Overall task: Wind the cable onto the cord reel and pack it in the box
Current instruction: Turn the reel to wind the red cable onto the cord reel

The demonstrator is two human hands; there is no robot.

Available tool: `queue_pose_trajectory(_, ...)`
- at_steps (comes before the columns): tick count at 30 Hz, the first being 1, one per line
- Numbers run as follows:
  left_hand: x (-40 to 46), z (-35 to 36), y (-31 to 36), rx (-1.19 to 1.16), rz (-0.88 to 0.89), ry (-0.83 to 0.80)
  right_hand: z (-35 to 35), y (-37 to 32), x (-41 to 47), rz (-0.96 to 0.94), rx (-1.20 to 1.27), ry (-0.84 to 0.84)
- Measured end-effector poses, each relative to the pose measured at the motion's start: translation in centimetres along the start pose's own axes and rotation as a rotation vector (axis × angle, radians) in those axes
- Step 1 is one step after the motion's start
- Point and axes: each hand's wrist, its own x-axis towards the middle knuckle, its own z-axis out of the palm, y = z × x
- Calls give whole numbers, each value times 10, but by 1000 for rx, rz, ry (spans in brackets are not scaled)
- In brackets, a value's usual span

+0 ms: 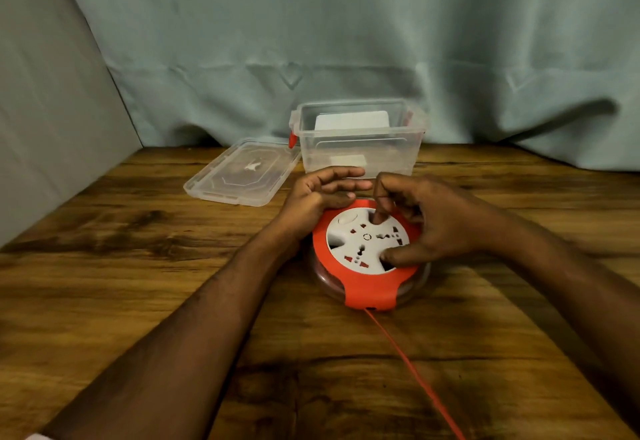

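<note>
Both hands are working at the cord reel lying flat on the tabletop.

The right hand is pressing its curled fingers into the white hub's recesses, while the left hand is resting against the reel's far-left edge, fingers relaxed and slightly apart. The red cable is trailing nearward. The clear box is standing open just beyond, lid to its left.

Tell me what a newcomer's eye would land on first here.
The bright orange-and-white cord reel in the middle of the wooden table grabs attention first. The right hand has a finger and thumb poked into its white face, and the left hand rests at its far-left rim. Next, the orange cable trails toward the viewer, and behind sits a clear box, its lid lying to its left.
</note>
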Motion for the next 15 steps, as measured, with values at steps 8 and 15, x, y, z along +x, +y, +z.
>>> queue_pose_trajectory(8, 2, -1, -2, -7, -18, 56, 22, -10, 3, 12, -192, 150)
queue_pose_trajectory(15, 1, 0, -2, 14, -4, 96, 36, -28, 11, 144, -220, 217)
